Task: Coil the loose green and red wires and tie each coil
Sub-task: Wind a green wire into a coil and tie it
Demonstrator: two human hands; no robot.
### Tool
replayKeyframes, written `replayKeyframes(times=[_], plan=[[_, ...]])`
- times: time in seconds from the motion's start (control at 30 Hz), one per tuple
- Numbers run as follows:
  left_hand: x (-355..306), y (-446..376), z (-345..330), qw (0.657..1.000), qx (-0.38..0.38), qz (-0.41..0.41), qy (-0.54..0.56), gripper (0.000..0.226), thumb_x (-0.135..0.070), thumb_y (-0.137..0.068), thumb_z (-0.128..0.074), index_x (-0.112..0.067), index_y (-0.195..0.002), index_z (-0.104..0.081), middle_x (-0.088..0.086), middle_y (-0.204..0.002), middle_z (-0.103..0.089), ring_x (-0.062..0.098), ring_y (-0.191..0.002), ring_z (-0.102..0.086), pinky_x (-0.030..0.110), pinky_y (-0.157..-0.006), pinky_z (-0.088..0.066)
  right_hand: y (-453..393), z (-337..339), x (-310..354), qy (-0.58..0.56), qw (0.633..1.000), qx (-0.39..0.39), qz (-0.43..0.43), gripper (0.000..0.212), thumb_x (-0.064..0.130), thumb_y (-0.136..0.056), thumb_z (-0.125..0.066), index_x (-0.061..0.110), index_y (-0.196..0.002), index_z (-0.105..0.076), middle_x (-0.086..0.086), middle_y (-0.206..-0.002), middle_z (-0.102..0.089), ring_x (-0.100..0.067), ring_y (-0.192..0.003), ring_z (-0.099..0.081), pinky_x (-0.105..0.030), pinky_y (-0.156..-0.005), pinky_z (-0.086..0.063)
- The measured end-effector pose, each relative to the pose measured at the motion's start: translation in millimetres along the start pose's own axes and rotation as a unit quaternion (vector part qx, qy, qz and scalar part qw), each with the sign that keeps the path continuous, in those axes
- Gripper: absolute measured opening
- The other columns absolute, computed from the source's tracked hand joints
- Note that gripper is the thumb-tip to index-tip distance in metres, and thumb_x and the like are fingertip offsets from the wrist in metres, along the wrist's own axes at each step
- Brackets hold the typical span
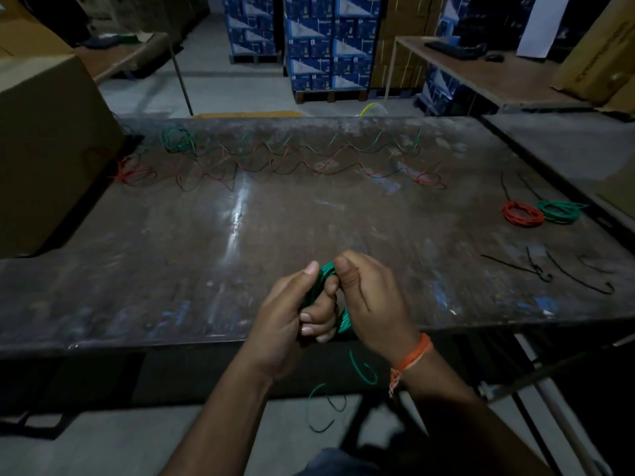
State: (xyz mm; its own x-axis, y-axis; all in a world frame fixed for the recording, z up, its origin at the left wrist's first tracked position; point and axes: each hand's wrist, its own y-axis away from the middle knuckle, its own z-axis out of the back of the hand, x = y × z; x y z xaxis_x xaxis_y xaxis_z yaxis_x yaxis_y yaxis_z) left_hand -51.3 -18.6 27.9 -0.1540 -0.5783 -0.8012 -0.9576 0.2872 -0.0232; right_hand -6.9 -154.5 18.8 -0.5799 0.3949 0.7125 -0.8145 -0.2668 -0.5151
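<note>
I hold a green wire coil point(343, 321) upright above the near edge of the worn table point(240, 235). My left hand point(292, 314) grips its left side with curled fingers. My right hand point(367, 300) pinches its top between thumb and fingers. A loose green tail point(360, 372) hangs below my hands, past the table edge. Loose green and red wires point(302, 159) lie in wavy lines across the far side of the table. A finished red coil point(522, 214) and a finished green coil point(558, 211) lie at the right.
Several black cable ties point(556, 273) lie on the table's right side. A big cardboard box point(44, 149) stands at the left. Stacked blue boxes point(326, 39) and another table point(481, 63) are behind.
</note>
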Motion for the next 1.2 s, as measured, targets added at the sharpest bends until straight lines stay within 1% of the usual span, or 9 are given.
replayKeyframes(times=[0.13,0.27,0.4,0.5,0.6,0.8,0.9,1.03,1.2], plan=[[4,1,2,1.0,-0.027,-0.005,-0.009,0.03,-0.035,-0.098,-0.043,-0.013,-0.079,-0.047,-0.007,-0.049,-0.025,0.004,-0.038,-0.022,0.018,-0.041,-0.027,7,-6,-1,0.006,1.0,-0.017,-0.004,0.037,0.038,-0.108,-0.034,0.032,-0.075,-0.048,0.012,-0.068,-0.051,-0.013,-0.065,-0.052,-0.042,-0.061,-0.042],[10,0,9,0.995,-0.025,-0.003,0.099,0.034,-0.033,-0.102,-0.039,-0.017,-0.074,-0.05,-0.013,-0.044,-0.029,0.001,-0.034,-0.023,0.02,-0.038,-0.022,20,-1,-6,-0.035,0.996,0.019,-0.074,0.036,0.035,-0.109,-0.037,0.027,-0.075,-0.047,0.009,-0.065,-0.048,-0.005,-0.06,-0.047,-0.033,-0.058,-0.039],[2,-1,20,0.976,-0.049,-0.021,0.211,0.034,-0.034,-0.104,-0.033,-0.019,-0.077,-0.047,-0.012,-0.044,-0.026,0.003,-0.037,-0.015,0.019,-0.04,-0.022,41,7,-20,-0.071,0.983,0.097,-0.137,0.037,0.034,-0.109,-0.04,0.014,-0.082,-0.054,0.004,-0.062,-0.055,-0.007,-0.055,-0.05,-0.031,-0.057,-0.042],[-2,-2,32,0.967,-0.086,-0.052,0.234,0.036,-0.035,-0.106,-0.031,-0.02,-0.078,-0.047,-0.011,-0.046,-0.027,0.004,-0.035,-0.022,0.017,-0.042,-0.027,56,10,-27,0.023,0.977,0.184,-0.105,0.028,0.03,-0.107,-0.047,0.018,-0.087,-0.062,0.006,-0.067,-0.062,-0.008,-0.061,-0.059,-0.033,-0.064,-0.048],[0,-4,44,0.965,-0.132,-0.087,0.209,0.034,-0.036,-0.107,-0.03,-0.02,-0.081,-0.046,-0.011,-0.048,-0.03,0.002,-0.036,-0.028,0.017,-0.043,-0.029,65,15,-23,0.115,0.962,0.24,-0.052,0.029,0.038,-0.102,-0.049,0.017,-0.085,-0.061,0.006,-0.072,-0.059,-0.009,-0.069,-0.058,-0.042,-0.071,-0.049],[10,-5,49,0.958,-0.246,-0.144,0.031,0.03,-0.031,-0.109,-0.033,-0.016,-0.086,-0.046,-0.008,-0.054,-0.036,0.006,-0.044,-0.034,0.02,-0.048,-0.034,56,31,3,0.124,0.957,0.263,0.018,0.016,0.032,-0.099,-0.054,0.021,-0.094,-0.065,0.008,-0.083,-0.06,-0.011,-0.079,-0.06,-0.039,-0.072,-0.051],[14,-2,37,0.948,-0.254,-0.167,-0.096,0.034,-0.027,-0.11,-0.031,-0.011,-0.083,-0.045,0.001,-0.055,-0.048,0.015,-0.049,-0.049,0.025,-0.053,-0.044,42,28,22,0.115,0.959,0.251,0.063,0.014,0.026,-0.1,-0.057,0.019,-0.09,-0.063,0.014,-0.078,-0.049,-0.008,-0.074,-0.056,-0.028,-0.067,-0.046],[18,3,25,0.934,-0.234,-0.164,-0.212,0.051,-0.025,-0.11,-0.029,0.0,-0.071,-0.052,0.004,-0.056,-0.06,0.011,-0.051,-0.056,0.02,-0.056,-0.047,28,20,37,0.142,0.951,0.254,0.102,0.02,0.032,-0.099,-0.055,0.021,-0.082,-0.056,0.002,-0.074,-0.055,-0.022,-0.071,-0.059,-0.032,-0.062,-0.044],[8,3,27,0.939,-0.258,-0.173,-0.15,0.038,-0.027,-0.109,-0.031,-0.009,-0.08,-0.048,0.005,-0.055,-0.061,0.015,-0.049,-0.057,0.026,-0.052,-0.049,29,12,39,0.171,0.941,0.278,0.09,0.023,0.04,-0.1,-0.043,0.029,-0.08,-0.042,-0.003,-0.078,-0.061,-0.027,-0.076,-0.06,-0.037,-0.063,-0.044]])
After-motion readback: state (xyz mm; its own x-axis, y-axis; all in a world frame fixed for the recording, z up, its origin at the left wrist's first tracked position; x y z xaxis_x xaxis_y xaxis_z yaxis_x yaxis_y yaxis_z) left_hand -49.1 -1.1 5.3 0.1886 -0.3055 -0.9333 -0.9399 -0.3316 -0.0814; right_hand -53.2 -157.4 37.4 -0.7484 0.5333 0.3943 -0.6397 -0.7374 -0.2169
